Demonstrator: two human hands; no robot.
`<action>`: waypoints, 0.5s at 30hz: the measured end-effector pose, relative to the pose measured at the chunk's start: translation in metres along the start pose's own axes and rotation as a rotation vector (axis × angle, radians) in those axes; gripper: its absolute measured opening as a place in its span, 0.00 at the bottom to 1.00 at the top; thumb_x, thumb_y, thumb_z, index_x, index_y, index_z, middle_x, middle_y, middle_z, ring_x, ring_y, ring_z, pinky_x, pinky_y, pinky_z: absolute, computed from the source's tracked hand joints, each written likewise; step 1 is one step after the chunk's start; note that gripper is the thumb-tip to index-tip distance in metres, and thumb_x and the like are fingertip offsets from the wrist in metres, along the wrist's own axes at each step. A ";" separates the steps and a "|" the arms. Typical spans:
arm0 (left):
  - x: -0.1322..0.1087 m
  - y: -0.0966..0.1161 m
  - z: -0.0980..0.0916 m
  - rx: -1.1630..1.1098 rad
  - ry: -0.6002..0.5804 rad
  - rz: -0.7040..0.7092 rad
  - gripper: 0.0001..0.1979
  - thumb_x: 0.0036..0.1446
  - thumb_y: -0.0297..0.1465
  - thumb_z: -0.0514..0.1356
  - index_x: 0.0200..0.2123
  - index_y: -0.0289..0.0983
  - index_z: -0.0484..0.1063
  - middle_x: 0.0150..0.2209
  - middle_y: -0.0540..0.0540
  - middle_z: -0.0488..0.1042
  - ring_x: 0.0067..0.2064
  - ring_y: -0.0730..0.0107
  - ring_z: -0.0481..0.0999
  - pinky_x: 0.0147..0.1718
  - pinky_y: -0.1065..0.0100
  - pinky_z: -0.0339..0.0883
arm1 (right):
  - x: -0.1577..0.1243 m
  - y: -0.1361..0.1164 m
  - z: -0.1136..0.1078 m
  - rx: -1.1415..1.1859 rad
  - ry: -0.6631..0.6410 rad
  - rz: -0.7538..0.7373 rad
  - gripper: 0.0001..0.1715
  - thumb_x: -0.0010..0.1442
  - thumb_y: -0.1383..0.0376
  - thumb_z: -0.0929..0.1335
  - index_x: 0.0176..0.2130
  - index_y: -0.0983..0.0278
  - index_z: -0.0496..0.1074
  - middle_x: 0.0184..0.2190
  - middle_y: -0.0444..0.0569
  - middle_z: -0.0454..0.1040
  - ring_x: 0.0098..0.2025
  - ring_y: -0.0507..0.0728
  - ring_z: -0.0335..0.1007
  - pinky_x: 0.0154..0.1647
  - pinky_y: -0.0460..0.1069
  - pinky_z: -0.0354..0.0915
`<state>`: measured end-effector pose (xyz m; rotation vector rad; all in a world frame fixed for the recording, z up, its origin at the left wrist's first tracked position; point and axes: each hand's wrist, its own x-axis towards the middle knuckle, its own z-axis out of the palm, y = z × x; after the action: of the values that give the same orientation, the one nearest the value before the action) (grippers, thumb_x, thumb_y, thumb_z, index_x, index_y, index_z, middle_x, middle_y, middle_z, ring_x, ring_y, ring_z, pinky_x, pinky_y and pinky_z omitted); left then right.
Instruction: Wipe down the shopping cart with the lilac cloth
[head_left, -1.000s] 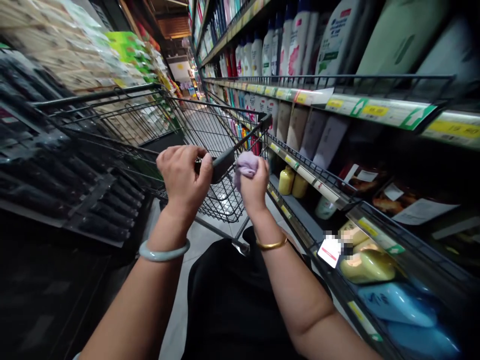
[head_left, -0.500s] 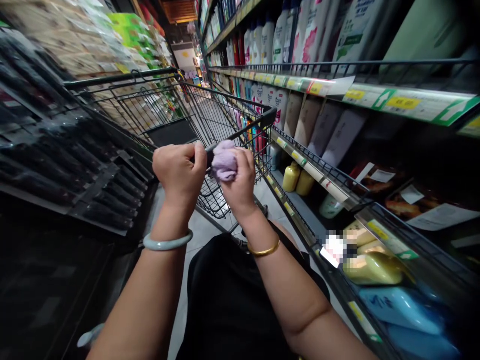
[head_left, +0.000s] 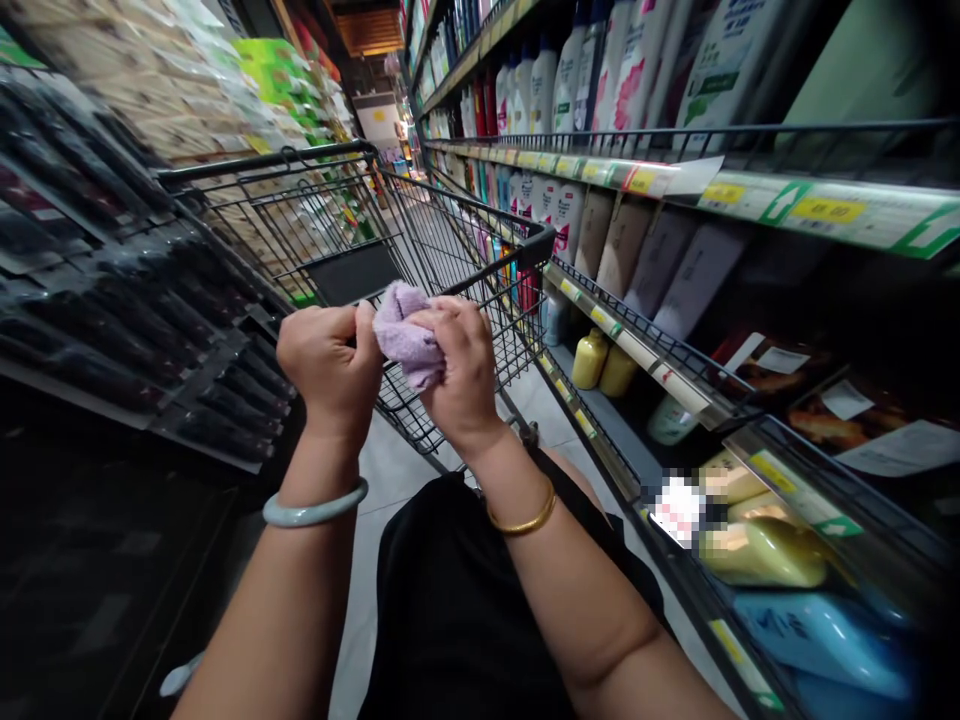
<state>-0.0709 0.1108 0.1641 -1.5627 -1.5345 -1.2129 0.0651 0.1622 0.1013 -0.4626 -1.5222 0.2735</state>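
A lilac cloth, bunched up, is gripped in my right hand, close beside my left hand. My left hand is closed in a fist around the shopping cart's handle bar; the bar inside the fist is hidden. The black wire shopping cart stands in front of me, with its near rim running up to the right from behind the cloth. Where the cloth meets the bar, my fingers cover the contact.
Shelves with shampoo bottles and price tags line the right side. Yellow bottles and blue packs sit low. On the left hang dark packaged goods, with stacked tissue packs behind.
My right hand has moved the cloth left along the bar, toward my left hand. Both hands appear further left, and the view has shifted slightly.
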 end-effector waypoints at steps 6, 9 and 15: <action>-0.003 0.000 -0.009 -0.022 -0.017 0.030 0.28 0.68 0.34 0.57 0.19 0.42 0.46 0.19 0.54 0.45 0.24 0.69 0.50 0.31 0.59 0.44 | -0.002 0.054 -0.013 -0.102 0.381 0.413 0.18 0.58 0.74 0.68 0.47 0.61 0.73 0.48 0.53 0.72 0.53 0.62 0.72 0.63 0.64 0.71; -0.006 -0.001 -0.011 -0.012 0.043 0.027 0.28 0.68 0.33 0.57 0.19 0.42 0.45 0.20 0.54 0.43 0.24 0.69 0.48 0.32 0.59 0.44 | -0.001 0.035 -0.013 -0.084 0.311 0.318 0.19 0.58 0.74 0.68 0.49 0.61 0.73 0.51 0.55 0.72 0.54 0.62 0.72 0.62 0.62 0.72; -0.008 -0.005 -0.020 -0.042 0.024 0.070 0.28 0.68 0.32 0.59 0.19 0.42 0.47 0.20 0.55 0.45 0.24 0.70 0.48 0.31 0.59 0.43 | 0.007 -0.004 -0.006 0.003 0.067 -0.056 0.15 0.65 0.68 0.71 0.51 0.56 0.75 0.52 0.51 0.74 0.59 0.60 0.72 0.64 0.57 0.71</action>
<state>-0.0787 0.0903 0.1634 -1.6100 -1.4355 -1.2279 0.0707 0.1616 0.1093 -0.4219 -1.4668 0.2151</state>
